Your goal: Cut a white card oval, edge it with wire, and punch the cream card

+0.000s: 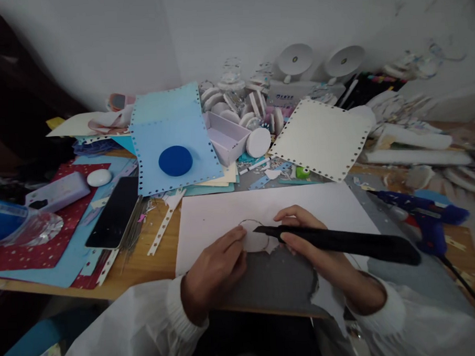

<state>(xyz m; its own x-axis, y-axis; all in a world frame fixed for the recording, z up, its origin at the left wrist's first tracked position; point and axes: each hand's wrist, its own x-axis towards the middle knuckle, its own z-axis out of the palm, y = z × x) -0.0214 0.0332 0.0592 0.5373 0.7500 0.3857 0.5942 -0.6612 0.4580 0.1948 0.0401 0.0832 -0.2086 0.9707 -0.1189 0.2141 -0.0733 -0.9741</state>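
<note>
In my right hand (309, 243) is a black utility knife (342, 241), its handle pointing right and its dark blade tip lying over a round white disc (255, 239). A dark outline runs around part of that disc. My left hand (219, 262) has its fingers bent together at the disc's left edge, gripping or pressing it. Beneath both hands lies a large white paper sheet (211, 213), with a ragged cut along its front edge. Below that edge the grey cutting mat (273, 281) shows. A torn paper scrap (329, 300) hangs by my right wrist.
A blue glue gun (423, 212) with a cord lies at right. Blue perforated sheets (168, 134) bear a dark blue disc (176, 160); a cream perforated sheet (322, 137) leans behind. Left are a phone (113, 212) and a bottle (22, 221). White discs (258, 142) crowd the back.
</note>
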